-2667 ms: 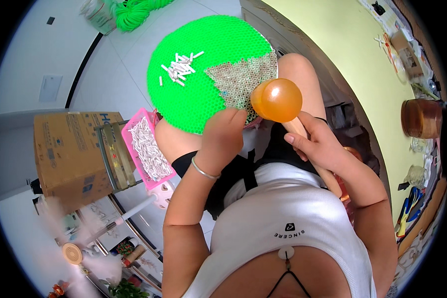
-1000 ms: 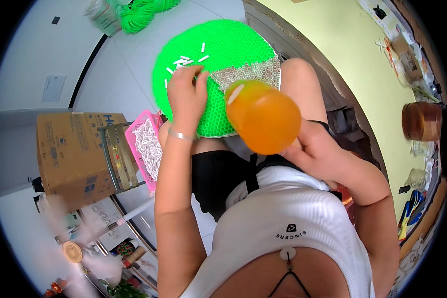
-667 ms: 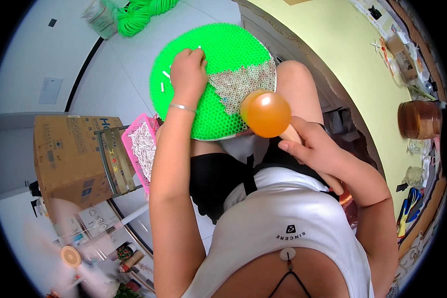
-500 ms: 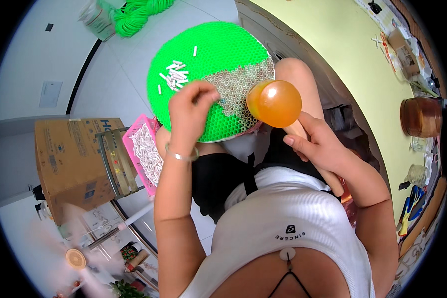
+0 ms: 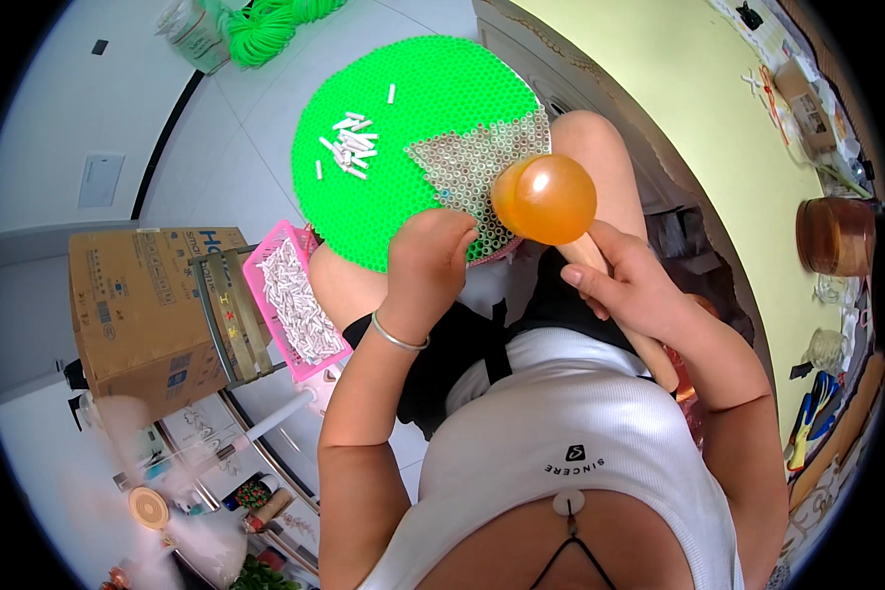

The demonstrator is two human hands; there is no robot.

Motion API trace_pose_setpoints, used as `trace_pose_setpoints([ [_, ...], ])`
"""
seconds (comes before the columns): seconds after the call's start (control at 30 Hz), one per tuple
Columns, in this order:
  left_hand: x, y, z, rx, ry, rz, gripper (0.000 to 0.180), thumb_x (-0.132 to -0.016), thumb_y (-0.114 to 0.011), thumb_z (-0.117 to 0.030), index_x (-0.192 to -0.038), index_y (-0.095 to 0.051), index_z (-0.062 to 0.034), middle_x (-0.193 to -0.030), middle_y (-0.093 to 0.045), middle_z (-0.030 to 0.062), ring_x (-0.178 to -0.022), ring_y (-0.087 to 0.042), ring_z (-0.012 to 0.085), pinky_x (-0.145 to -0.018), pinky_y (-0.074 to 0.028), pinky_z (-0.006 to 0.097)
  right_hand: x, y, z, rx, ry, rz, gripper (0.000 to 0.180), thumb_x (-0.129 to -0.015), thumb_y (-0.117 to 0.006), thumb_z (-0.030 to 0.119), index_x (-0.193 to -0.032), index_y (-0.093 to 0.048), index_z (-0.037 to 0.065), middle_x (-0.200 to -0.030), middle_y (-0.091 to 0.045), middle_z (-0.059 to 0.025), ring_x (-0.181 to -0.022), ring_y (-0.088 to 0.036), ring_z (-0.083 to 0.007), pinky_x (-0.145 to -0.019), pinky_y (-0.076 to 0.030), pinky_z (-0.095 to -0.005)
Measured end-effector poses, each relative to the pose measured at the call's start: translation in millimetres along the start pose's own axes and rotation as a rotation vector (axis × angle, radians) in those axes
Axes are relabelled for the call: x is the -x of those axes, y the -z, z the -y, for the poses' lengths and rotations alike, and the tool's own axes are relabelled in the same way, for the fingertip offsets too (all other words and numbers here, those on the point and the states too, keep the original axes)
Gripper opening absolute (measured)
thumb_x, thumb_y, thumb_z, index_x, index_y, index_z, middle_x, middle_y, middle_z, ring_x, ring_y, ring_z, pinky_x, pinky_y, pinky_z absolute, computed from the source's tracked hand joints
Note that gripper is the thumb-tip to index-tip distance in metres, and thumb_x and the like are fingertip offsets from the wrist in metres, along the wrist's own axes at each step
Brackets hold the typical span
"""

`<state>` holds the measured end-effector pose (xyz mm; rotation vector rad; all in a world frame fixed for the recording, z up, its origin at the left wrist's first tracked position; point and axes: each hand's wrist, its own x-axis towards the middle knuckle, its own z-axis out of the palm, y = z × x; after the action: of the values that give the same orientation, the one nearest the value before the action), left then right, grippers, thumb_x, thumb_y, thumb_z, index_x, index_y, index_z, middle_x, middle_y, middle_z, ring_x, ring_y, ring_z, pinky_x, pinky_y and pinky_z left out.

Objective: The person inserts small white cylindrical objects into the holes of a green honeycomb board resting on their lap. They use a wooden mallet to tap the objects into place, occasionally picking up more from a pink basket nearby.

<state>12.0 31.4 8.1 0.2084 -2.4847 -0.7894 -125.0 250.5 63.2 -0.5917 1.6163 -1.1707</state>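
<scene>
Resting over my lap is a round board [image 5: 364, 226] covered in bright green, honeycomb-like tube openings. A wedge of pale, whitish rings [image 5: 472, 162] fills its right part. My left hand [image 5: 428, 261] is at the board's near edge, fingers pinched together beside the rings; whatever they hold is too small or hidden to make out. In my right hand [image 5: 634, 280] is a mallet with a wooden handle [image 5: 649, 354] and a round, amber, translucent head [image 5: 544, 200], held over the board's right edge. Small white sticks [image 5: 352, 147] lie loosely piled on the green area.
At the left stands a pink basket [image 5: 300, 305] full of similar white sticks. Beyond it are a large cardboard box [image 5: 152, 324] and a spinning fan [image 5: 149, 508]. Green cord coils [image 5: 263, 34] lie at the far left. A yellow-topped table [image 5: 678, 88] runs along the right.
My left hand has moved right and toward me, from the middle of the board to its near edge, uncovering more pale rings. The mallet and right hand have barely moved.
</scene>
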Motion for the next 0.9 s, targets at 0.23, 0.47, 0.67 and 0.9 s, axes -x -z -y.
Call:
trace_pose_setpoints([
  [0.23, -75.4, 25.6, 56.8, -0.159, 0.244, -0.171, 0.019, -0.084, -0.073, -0.017, -0.094, -0.074, -0.0018, -0.084, -0.07, 0.0154, -0.079, -0.067, 0.0331, -0.07, -0.053, 0.043, 3.0, -13.1, 30.9, 0.247, 0.34, 0.015, 0.036, -0.095, -0.067, 0.023, -0.113, -0.053, -0.004, -0.078, -0.062, -0.0166, -0.071, -0.062, -0.0336, -0.068, -0.05, -0.0417],
  [0.47, -133.3, -6.3, 129.2, -0.58, 0.189, -0.019, 0.019, -0.082, -0.073, -0.02, -0.092, -0.075, -0.0034, -0.088, -0.068, 0.02, -0.08, -0.066, 0.0374, -0.071, -0.053, 0.049, -18.6, -10.9, 23.5, 0.446, 0.138, 0.06, 0.037, -0.096, -0.064, 0.027, -0.114, -0.053, -0.005, -0.079, -0.064, -0.0209, -0.07, -0.064, -0.038, -0.066, -0.05, -0.0437],
  [0.67, -85.7, 29.5, 57.1, -0.011, 0.252, -0.023, 0.011, -0.082, -0.075, -0.012, -0.09, -0.075, -0.0045, -0.084, -0.068, 0.0115, -0.075, -0.064, 0.0262, -0.067, -0.051, 0.039, 0.6, 4.0, 16.3, -0.007, -0.001, -0.032, 0.028, -0.101, -0.061, 0.024, -0.107, -0.053, -0.002, -0.07, -0.053, -0.0021, -0.051, -0.049, -0.0082, -0.047, -0.042, -0.0245],
  [0.9, -22.0, 27.2, 1.2, 0.089, 0.164, 0.187, 0.014, -0.077, -0.077, -0.002, -0.09, -0.072, -0.0049, -0.083, -0.068, 0.0085, -0.077, -0.065, 0.025, -0.068, -0.052, 0.035, -2.2, 7.3, 15.4, -0.053, -0.037, -0.074, 0.025, -0.1, -0.062, 0.023, -0.102, -0.052, 0.0, -0.069, -0.053, -0.0011, -0.051, -0.05, -0.0079, -0.047, -0.042, -0.0238],
])
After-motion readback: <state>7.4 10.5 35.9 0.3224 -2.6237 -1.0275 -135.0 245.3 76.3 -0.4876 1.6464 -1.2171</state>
